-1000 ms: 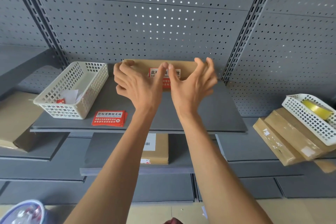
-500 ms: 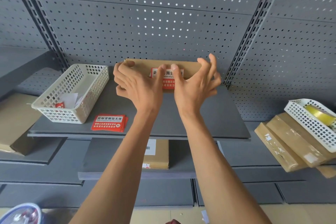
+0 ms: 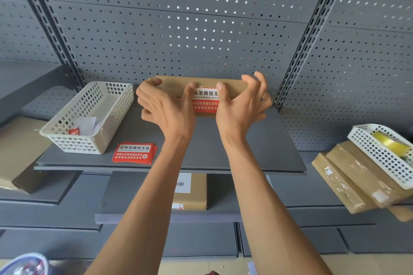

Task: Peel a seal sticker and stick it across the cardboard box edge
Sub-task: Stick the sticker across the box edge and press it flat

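Note:
A flat brown cardboard box [image 3: 172,83] lies at the back of the grey shelf [image 3: 268,152], against the pegboard. A red and white seal sticker [image 3: 205,100] sits across its front edge. My left hand [image 3: 165,107] grips the box's left end, with its thumb on the sticker's upper left. My right hand [image 3: 241,105] presses its thumb on the sticker's upper right, while its other fingers are spread and curled above the box's right end. A stack of red seal stickers [image 3: 134,153] lies near the shelf's front edge.
A white perforated basket [image 3: 89,118] with paper scraps stands at the shelf's left. Another white basket [image 3: 384,156] holding a yellow tape roll rests on wrapped boxes [image 3: 348,181] at the right. A labelled box [image 3: 190,192] lies on the lower shelf.
Both thumbs have slid apart along the sticker's top, so more of the sticker shows between them. The hands have otherwise stayed on the box.

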`<state>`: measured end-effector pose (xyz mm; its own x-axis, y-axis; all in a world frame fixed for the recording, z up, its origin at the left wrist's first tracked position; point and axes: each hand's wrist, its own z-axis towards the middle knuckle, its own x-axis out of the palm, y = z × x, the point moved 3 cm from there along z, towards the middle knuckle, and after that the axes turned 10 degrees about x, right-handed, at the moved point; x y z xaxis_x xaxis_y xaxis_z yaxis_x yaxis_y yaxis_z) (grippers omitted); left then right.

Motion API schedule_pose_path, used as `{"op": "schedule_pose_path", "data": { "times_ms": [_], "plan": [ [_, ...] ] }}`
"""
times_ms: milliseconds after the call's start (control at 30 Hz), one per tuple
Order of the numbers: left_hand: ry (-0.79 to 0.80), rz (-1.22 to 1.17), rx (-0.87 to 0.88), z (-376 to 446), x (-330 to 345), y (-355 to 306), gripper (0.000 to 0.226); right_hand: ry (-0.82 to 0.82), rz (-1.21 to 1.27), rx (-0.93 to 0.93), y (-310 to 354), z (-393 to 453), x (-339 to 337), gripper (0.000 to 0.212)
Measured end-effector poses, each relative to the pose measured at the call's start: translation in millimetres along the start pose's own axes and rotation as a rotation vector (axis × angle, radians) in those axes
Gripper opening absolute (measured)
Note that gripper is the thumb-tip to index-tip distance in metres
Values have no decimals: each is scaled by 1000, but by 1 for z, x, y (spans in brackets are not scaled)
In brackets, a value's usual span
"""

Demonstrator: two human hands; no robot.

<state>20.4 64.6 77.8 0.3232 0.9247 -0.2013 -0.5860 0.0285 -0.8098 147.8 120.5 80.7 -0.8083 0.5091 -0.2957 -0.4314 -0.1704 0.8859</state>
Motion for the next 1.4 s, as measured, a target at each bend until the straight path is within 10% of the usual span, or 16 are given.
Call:
{"op": "schedule_pose_path", "data": {
  "times_ms": [600, 867, 1400],
  "plan": [
    [41, -5, 28, 2, -12, 6, 48, 41, 49, -26, -9, 4, -9, 32],
    [71, 122, 147, -7, -4, -1, 75, 44, -157, -119, -4, -13, -1, 85],
    [71, 166, 239, 4, -7, 10, 63, 100, -95, -124, -9, 2, -1, 66]
  ]
}}
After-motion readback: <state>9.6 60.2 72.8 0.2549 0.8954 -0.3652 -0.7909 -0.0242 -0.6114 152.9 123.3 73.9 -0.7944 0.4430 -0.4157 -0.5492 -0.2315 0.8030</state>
